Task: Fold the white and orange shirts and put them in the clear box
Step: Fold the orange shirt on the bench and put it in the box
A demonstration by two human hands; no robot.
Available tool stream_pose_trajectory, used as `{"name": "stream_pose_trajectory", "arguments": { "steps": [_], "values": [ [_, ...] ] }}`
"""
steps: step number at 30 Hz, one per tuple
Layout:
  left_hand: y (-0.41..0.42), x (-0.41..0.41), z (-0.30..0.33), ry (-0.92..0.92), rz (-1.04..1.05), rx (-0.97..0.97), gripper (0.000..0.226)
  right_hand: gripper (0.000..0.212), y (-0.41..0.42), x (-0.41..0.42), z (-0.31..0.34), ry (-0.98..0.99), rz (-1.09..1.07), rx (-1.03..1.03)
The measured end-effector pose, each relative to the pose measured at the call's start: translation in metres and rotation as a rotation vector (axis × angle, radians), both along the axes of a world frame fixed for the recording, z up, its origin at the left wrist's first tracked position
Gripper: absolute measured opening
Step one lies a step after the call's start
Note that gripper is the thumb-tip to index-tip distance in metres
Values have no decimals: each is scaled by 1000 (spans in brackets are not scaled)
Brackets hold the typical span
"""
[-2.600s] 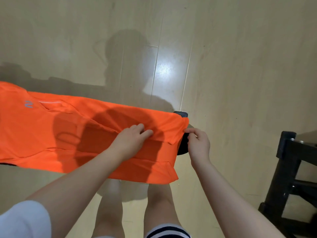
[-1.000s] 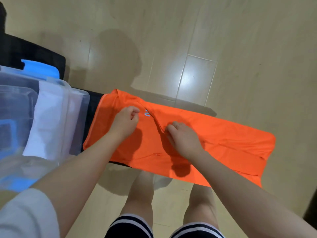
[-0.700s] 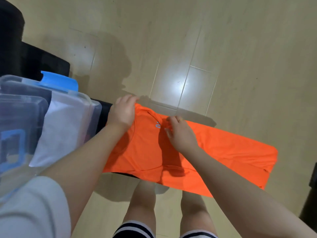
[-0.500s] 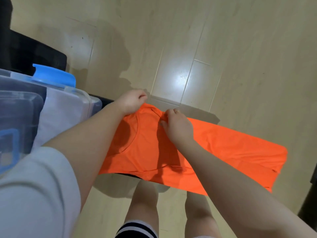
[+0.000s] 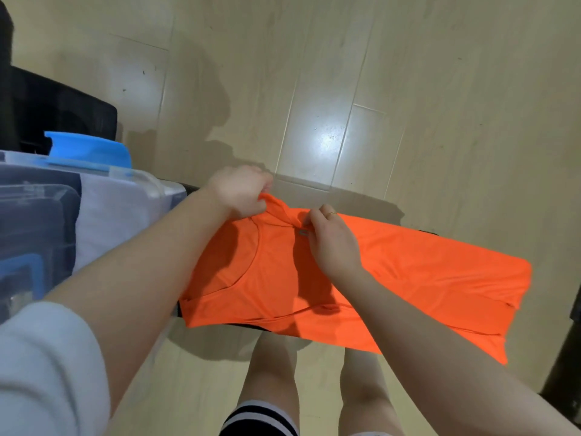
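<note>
Two hands on orange shirt (image 5: 393,275), laid as long strip on low dark surface, box (image 5: 103,209) just to its left. L hand (image 5: 240,191) pinches collar-end far corner; R hand (image 5: 328,239) pinches cloth near neck label. White shirt (image 5: 107,215) appears already inside box. Risk: thin fabric, side folds may slip open if collar end lifts unevenly; strip's near edge overhangs, could drag off.
</note>
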State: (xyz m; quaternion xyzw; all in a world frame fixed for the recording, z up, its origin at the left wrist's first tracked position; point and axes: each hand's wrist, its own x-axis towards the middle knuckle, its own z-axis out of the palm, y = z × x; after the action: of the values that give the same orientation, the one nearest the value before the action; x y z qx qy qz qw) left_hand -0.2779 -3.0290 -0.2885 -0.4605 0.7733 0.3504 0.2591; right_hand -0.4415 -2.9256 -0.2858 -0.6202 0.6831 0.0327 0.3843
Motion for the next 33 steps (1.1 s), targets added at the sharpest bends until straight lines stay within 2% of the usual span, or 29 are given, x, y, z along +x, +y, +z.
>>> {"name": "stream_pose_trajectory", "arguments": {
  "steps": [2,4,5,8,9,11,13,14,15,18,20,23,25,28,30,33],
  "values": [
    [16,-1,8,-69,-95,-94,17,20,3,1,0,-26,-30,12],
    [42,4,7,-18,-273,-371,18,22,10,-1,2,-69,-26,48],
    [53,8,11,-4,-332,-440,19,22,15,-2,3,-99,-13,69],
    [82,22,12,-70,-415,-398,15,21,28,-13,8,-132,-27,88],
    [88,23,11,-94,-356,-337,15,22,30,-20,9,-116,-48,87],
    [97,19,11,-131,-38,-220,21,26,30,-33,9,-63,-94,74],
    [95,11,13,3,339,-203,27,30,24,-47,5,-1,-140,70],
    [93,6,13,20,461,-209,29,32,20,-52,2,28,-145,84],
    [90,3,12,-6,492,-215,33,33,15,-57,-2,55,-131,106],
    [77,-1,9,-174,301,-140,45,27,4,-63,-9,106,-42,147],
    [73,2,9,-221,138,-145,49,22,-1,-64,-12,118,-31,141],
    [72,5,11,-252,1,-183,33,18,-7,-65,-14,134,-56,110],
    [72,7,13,-265,9,-232,18,20,-11,-66,-13,161,-107,107],
    [68,6,17,-181,70,-423,8,20,-13,-69,-10,181,-169,117],
    [66,8,17,-152,165,-545,8,21,-12,-65,-10,169,-174,125],
    [73,6,10,-112,223,-573,11,27,-10,-54,0,98,-79,47]
  ]
}}
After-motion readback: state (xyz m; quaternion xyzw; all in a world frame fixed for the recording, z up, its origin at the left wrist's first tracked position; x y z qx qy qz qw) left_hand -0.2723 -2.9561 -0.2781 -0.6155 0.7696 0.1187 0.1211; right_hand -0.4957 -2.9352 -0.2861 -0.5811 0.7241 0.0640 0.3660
